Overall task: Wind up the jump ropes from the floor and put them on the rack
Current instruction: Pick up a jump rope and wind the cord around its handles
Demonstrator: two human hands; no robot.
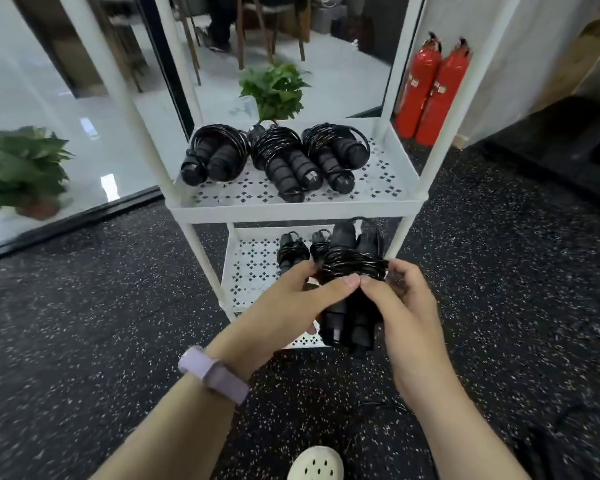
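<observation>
A wound black jump rope (352, 268), its cord wrapped around two black handles, is held in front of the white rack's lower shelf (253, 271). My left hand (291, 303) grips it from the left and my right hand (402, 299) from the right, thumbs meeting on the coil. Three wound ropes (281, 157) lie side by side on the upper shelf (291, 209). Two more wound ropes (293, 251) rest at the back of the lower shelf, partly hidden by the held bundle.
Two red fire extinguishers (430, 91) stand right of the rack. Potted plants sit behind the rack (274, 90) and at far left (21, 168), beyond a glass wall. Dark speckled rubber floor (101, 306) lies all around. My white shoe (316, 464) shows at the bottom.
</observation>
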